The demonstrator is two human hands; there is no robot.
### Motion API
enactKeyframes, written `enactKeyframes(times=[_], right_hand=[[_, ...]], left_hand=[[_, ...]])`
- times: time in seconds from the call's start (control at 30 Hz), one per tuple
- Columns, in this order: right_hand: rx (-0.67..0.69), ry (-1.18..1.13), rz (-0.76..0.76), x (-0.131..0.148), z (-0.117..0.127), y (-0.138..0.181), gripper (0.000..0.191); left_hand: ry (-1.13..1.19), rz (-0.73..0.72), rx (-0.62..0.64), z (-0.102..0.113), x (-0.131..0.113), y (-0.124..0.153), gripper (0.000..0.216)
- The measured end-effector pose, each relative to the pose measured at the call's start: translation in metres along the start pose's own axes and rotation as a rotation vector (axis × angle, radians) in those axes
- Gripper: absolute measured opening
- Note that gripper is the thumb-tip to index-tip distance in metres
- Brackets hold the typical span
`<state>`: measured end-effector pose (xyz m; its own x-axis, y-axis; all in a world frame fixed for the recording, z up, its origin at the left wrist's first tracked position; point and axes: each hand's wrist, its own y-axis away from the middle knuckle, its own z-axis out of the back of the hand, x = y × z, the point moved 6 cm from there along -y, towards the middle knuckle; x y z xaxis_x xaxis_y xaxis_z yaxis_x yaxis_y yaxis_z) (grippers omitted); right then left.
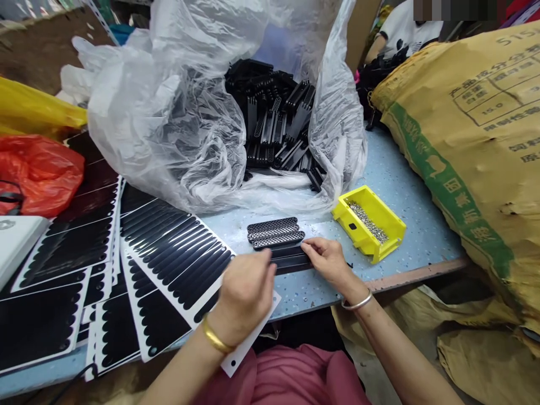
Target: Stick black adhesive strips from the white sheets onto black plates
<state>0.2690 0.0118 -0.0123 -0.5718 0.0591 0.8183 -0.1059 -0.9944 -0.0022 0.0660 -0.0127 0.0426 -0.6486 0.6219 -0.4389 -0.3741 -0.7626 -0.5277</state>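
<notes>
Near the table's front edge, my left hand (pixel 247 292) is curled closed with its back to me, slightly smeared. Whatever its fingers hold is hidden. My right hand (pixel 327 259) pinches the right end of a long black plastic strip (pixel 291 259) lying on the table. Just behind it are several black plastic pieces (pixel 276 233) with a honeycomb pattern, side by side. Under my left forearm a white-edged sheet (pixel 248 349) sticks out past the table edge. Left of that hand, a sheet of glossy black rounded strips (pixel 177 253) overlaps other such sheets.
A large clear plastic bag (pixel 169 129) holds a heap of black pieces (pixel 278 118) at the back. To the right stands a yellow bin (pixel 367 247) of small metal parts (pixel 369 222), beside a big printed sack (pixel 468 129). A red bag (pixel 37 174) lies left. Another person (pixel 405 28) is behind.
</notes>
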Motion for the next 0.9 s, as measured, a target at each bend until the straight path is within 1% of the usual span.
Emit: enactKeyframes(times=[0.07, 0.1, 0.17, 0.2, 0.27, 0.4, 0.53, 0.63, 0.73, 0.8, 0.83, 0.9], right_hand=[[-0.043, 0.065, 0.102, 0.006, -0.002, 0.002, 0.02], [-0.046, 0.078, 0.136, 0.007, -0.003, 0.004, 0.021], [-0.05, 0.087, 0.175, 0.007, -0.004, 0.006, 0.024], [-0.059, 0.093, 0.186, 0.007, -0.004, 0.007, 0.024], [-0.085, 0.113, 0.2, 0.006, -0.004, 0.008, 0.025], [-0.109, 0.141, 0.217, 0.006, -0.004, 0.008, 0.024], [-0.119, 0.146, 0.232, 0.006, -0.003, 0.008, 0.024], [-0.118, 0.153, 0.254, 0.005, -0.002, 0.008, 0.024], [-0.13, 0.16, 0.292, 0.006, -0.002, 0.01, 0.024], [-0.126, 0.182, 0.31, 0.007, -0.003, 0.01, 0.027], [-0.11, 0.2, 0.314, 0.008, -0.004, 0.009, 0.029], [-0.058, 0.231, 0.326, 0.011, -0.005, 0.007, 0.035]], left_hand=[[0.071, -0.19, 0.137, -0.022, -0.03, 0.001, 0.042], [0.075, -0.231, 0.215, -0.034, -0.04, 0.002, 0.048], [0.069, -0.25, 0.313, -0.055, -0.047, 0.004, 0.056], [0.061, -0.246, 0.341, -0.061, -0.046, 0.006, 0.058], [0.037, -0.217, 0.354, -0.065, -0.039, 0.008, 0.056], [-0.024, -0.133, 0.31, -0.05, -0.018, 0.016, 0.051], [-0.045, -0.112, 0.269, -0.032, -0.005, 0.026, 0.051], [-0.034, -0.103, 0.256, -0.022, 0.003, 0.032, 0.051], [-0.044, -0.053, 0.24, -0.013, 0.017, 0.034, 0.052], [-0.054, 0.015, 0.177, 0.001, 0.029, 0.035, 0.052], [-0.052, 0.063, 0.126, 0.012, 0.035, 0.037, 0.05], [-0.02, 0.209, 0.021, 0.038, 0.045, 0.049, 0.042]])
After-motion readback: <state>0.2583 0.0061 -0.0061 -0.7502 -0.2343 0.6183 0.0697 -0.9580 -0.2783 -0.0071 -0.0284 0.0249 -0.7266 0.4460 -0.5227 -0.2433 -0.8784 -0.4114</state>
